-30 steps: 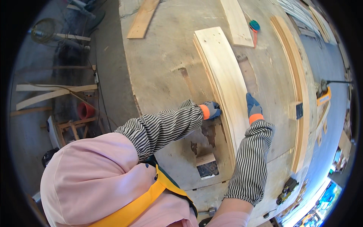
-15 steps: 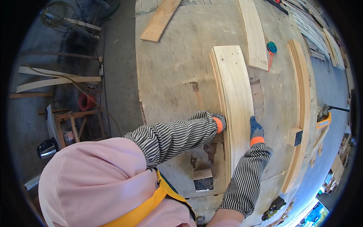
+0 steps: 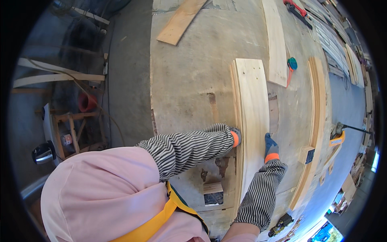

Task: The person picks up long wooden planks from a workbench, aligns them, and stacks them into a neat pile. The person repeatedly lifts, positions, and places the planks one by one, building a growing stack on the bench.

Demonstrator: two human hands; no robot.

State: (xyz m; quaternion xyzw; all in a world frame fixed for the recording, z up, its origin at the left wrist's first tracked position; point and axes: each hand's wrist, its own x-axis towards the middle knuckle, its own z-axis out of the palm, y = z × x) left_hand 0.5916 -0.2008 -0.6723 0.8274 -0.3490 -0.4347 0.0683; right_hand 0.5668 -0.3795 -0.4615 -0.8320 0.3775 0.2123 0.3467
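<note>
A stack of long, pale wooden boards (image 3: pixel 252 101) lies lengthwise before me, its top board wide and smooth with small dark knots near the far end. My left hand (image 3: pixel 237 136), in a grey glove with an orange cuff, is closed against the stack's left edge; its fingers are mostly hidden. On the opposite edge, my right hand (image 3: pixel 271 146), in a blue-grey glove with an orange cuff, grips the side of the boards. Layered board edges show along the left of the stack.
The stack rests on a worn plywood table (image 3: pixel 185 80). Beyond it lie a loose board (image 3: pixel 181 22), another long board (image 3: pixel 276 48) and a teal tape measure (image 3: pixel 292 63). To the right are narrow stacked strips (image 3: pixel 318 97) with a small block (image 3: pixel 307 155), and a yellow-handled tool (image 3: pixel 338 139).
The whole view has shifted, so the table and boards sit slightly lower in the picture. Both hands stay at the edges of the stack.
</note>
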